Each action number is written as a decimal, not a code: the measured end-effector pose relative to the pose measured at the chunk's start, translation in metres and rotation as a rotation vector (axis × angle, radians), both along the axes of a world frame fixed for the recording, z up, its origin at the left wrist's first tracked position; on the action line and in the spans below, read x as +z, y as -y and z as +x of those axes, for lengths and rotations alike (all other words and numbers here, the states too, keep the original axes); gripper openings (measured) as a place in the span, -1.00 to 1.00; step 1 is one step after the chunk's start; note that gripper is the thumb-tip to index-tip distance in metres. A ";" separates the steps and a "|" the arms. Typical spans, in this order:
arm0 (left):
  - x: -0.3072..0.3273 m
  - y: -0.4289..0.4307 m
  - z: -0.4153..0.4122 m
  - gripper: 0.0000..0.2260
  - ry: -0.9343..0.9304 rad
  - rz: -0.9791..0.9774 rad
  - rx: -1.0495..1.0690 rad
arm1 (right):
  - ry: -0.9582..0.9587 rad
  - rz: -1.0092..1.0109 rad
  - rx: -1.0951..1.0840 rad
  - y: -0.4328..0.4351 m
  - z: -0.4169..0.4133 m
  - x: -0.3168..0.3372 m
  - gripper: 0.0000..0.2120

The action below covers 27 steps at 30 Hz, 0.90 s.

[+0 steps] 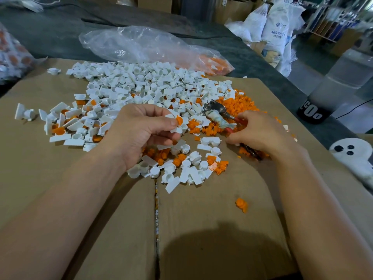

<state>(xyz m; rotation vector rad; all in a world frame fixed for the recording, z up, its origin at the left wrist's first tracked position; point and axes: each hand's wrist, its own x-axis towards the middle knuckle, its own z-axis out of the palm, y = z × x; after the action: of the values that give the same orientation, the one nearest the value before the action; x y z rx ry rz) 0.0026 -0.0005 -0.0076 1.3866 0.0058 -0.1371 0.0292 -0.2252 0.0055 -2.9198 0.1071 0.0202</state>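
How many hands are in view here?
2. The left hand, centre-left, pinches a white-and-orange plastic part; the right hand, centre-right, grips red-handled metal pliers.

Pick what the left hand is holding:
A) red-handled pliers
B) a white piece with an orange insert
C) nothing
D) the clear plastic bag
B: the left hand pinches a white piece with an orange insert above the pile, while the red-handled pliers are gripped by the right hand.
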 end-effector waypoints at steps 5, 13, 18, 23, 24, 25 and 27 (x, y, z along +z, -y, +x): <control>-0.003 0.001 0.001 -0.93 0.009 0.035 0.003 | 0.081 -0.005 -0.011 -0.004 -0.003 0.005 -0.62; -0.002 0.005 0.002 -0.85 0.094 -0.156 0.213 | 0.471 0.289 0.144 -0.015 -0.010 0.012 -0.80; -0.002 0.004 0.004 -0.83 0.125 -0.201 0.296 | 0.371 0.171 0.351 -0.028 -0.015 0.008 -0.63; -0.003 0.005 0.005 -0.82 0.125 -0.213 0.322 | 0.296 0.134 0.431 -0.033 -0.015 0.004 -0.52; -0.003 0.006 0.005 -0.82 0.127 -0.215 0.322 | 0.283 0.137 0.443 -0.034 -0.016 0.004 -0.51; -0.003 0.005 0.005 -0.82 0.129 -0.217 0.322 | 0.268 0.145 0.450 -0.035 -0.016 0.004 -0.50; -0.003 0.005 0.005 -0.83 0.137 -0.214 0.323 | 0.236 0.164 0.459 -0.038 -0.018 0.003 -0.49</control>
<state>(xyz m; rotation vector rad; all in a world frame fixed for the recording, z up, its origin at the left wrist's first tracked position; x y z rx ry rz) 0.0074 -0.0057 -0.0101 1.1622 0.0981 0.2208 0.0115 -0.1872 0.0089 -2.6925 -0.5716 -0.2290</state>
